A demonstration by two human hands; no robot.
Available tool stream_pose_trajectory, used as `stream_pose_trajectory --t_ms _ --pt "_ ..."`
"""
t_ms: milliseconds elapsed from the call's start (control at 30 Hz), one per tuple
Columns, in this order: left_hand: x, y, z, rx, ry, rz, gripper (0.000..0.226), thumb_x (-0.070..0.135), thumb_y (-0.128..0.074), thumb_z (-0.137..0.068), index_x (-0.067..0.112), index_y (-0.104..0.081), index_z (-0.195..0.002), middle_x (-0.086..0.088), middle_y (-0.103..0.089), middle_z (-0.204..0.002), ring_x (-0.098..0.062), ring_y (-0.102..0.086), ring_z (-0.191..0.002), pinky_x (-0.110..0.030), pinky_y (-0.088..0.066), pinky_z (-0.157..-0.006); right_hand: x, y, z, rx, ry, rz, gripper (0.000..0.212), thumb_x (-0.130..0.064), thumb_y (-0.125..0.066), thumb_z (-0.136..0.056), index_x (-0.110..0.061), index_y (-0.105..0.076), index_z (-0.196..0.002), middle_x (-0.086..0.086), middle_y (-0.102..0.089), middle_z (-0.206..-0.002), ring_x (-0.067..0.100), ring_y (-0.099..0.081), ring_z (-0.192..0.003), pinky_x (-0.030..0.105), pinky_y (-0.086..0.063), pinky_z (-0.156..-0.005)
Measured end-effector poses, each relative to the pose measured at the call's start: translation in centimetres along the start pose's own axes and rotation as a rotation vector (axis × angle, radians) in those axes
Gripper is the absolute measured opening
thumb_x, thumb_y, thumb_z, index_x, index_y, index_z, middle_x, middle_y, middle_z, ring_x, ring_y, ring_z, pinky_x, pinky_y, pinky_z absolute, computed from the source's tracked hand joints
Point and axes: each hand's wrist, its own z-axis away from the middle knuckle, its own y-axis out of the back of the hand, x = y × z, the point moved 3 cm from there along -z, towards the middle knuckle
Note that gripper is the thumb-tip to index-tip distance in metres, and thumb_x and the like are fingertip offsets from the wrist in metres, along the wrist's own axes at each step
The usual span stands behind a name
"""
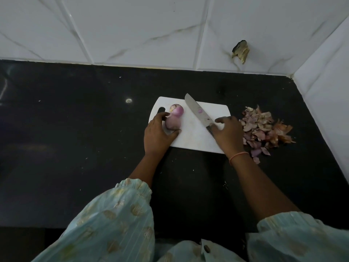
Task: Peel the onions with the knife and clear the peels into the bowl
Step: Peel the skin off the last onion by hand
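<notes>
While the white cutting board [190, 133] lay on the dark tabletop [75, 129], the left hand [157, 134] curled round a peeled onion [172, 123] at the board's left end, thumb below and fingers [164, 115] above it. A second onion [177, 110] touched the first on its far side. The right hand [227, 132] rested over the handle of the knife [198, 112], fingers loosely bent; whether they gripped it could not be told. Peels [263, 130] lay heaped just right of the board.
</notes>
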Motion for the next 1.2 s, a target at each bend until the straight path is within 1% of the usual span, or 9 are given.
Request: stream_pose_trajectory --t_ms 133,233,400,467,567,700,833,1033,1200 --pt "-0.1 -0.2 0.1 -0.017 -0.012 0.003 0.061 0.051 -0.083 -0.069 0.027 -0.054 -0.118 0.013 -0.062 -0.115 -0.011 -0.058 -0.098 -0.036 -0.051 -0.084 -0.1 -1.7 1.7 -0.071 0.045 0.249 0.040 -0.032 -0.064 -0.091 -0.011 -0.056 -0.123 0.015 -0.053 -0.123 0.036 -0.049 -0.113 0.044 -0.041 -0.094" --pt "-0.2 0.0 0.1 -0.006 -0.012 0.024 0.055 0.052 -0.079 -0.073 0.030 -0.056 -0.117 0.015 -0.062 -0.111 -0.010 -0.057 -0.093 -0.035 -0.051 -0.081 0.5 -1.4 1.7 -0.043 0.057 0.196 0.030 -0.021 -0.063 -0.092 -0.009 -0.056 -0.118 0.017 -0.055 -0.120 0.036 -0.050 -0.111 0.044 -0.043 -0.090" --pt "0.3 -0.1 0.1 0.037 0.001 0.018 0.045 0.056 -0.070 -0.080 0.029 -0.059 -0.116 0.013 -0.064 -0.110 -0.007 -0.058 -0.090 -0.031 -0.051 -0.078 1.5 -0.6 1.5 -0.082 0.009 0.221 0.034 -0.025 -0.064 -0.091 -0.013 -0.056 -0.121 0.015 -0.053 -0.123 0.034 -0.047 -0.117 0.045 -0.044 -0.092" --pt "0.6 -0.1 0.1 0.052 0.001 0.012 0.043 0.056 -0.069 -0.081 0.029 -0.060 -0.114 0.014 -0.065 -0.109 -0.006 -0.058 -0.089 -0.028 -0.049 -0.077 0.9 -0.3 2.2 0.026 0.048 0.287 0.036 -0.026 -0.063 -0.090 -0.016 -0.056 -0.124 0.013 -0.052 -0.124 0.034 -0.046 -0.118 0.048 -0.041 -0.093" --pt "0.4 0.1 0.2 0.039 0.034 0.053 0.036 0.050 -0.072 -0.082 0.034 -0.063 -0.112 0.018 -0.064 -0.103 -0.002 -0.056 -0.081 -0.021 -0.045 -0.071 -1.7 -0.9 3.2 0.180 0.307 0.085 0.027 -0.023 -0.062 -0.091 -0.015 -0.063 -0.117 0.009 -0.059 -0.111 0.030 -0.054 -0.105 0.046 -0.045 -0.087" --pt "-0.3 0.3 0.3 -0.001 0.043 0.107 0.042 0.040 -0.079 -0.078 0.032 -0.066 -0.117 0.020 -0.063 -0.103 0.007 -0.058 -0.083 -0.008 -0.041 -0.072 -5.6 -4.5 3.5 -0.109 0.357 -0.409 0.025 -0.015 -0.063 -0.093 -0.012 -0.065 -0.117 0.004 -0.064 -0.111 0.014 -0.060 -0.101 0.036 -0.054 -0.084" --pt "-0.6 0.2 0.2 0.000 0.040 0.129 0.042 0.026 -0.081 -0.076 0.022 -0.067 -0.115 0.015 -0.062 -0.102 0.009 -0.058 -0.081 -0.007 -0.043 -0.069 -6.5 -6.3 3.2 -0.053 0.305 -0.453 0.009 -0.015 -0.069 -0.087 -0.012 -0.070 -0.095 0.001 -0.064 -0.096 0.014 -0.062 -0.091 0.037 -0.056 -0.078" --pt "-0.8 -0.2 0.2 0.023 0.023 0.133 0.035 0.026 -0.081 -0.072 0.018 -0.062 -0.101 0.009 -0.056 -0.098 -0.001 -0.056 -0.081 -0.023 -0.049 -0.066 -6.8 -7.1 3.5 0.036 0.274 -0.396 0.006 -0.010 -0.068 -0.086 -0.007 -0.070 -0.091 0.004 -0.065 -0.093 0.017 -0.062 -0.086 0.032 -0.053 -0.078" --pt "-0.9 -0.4 0.3 0.033 0.039 0.145 0.032 0.024 -0.080 -0.073 0.015 -0.060 -0.097 0.008 -0.055 -0.097 -0.004 -0.055 -0.078 -0.030 -0.051 -0.067 -7.3 -7.2 3.2 0.065 0.174 -0.454 0.004 -0.004 -0.071 -0.082 -0.006 -0.068 -0.081 0.005 -0.065 -0.086 0.011 -0.058 -0.079 0.010 -0.044 -0.072"
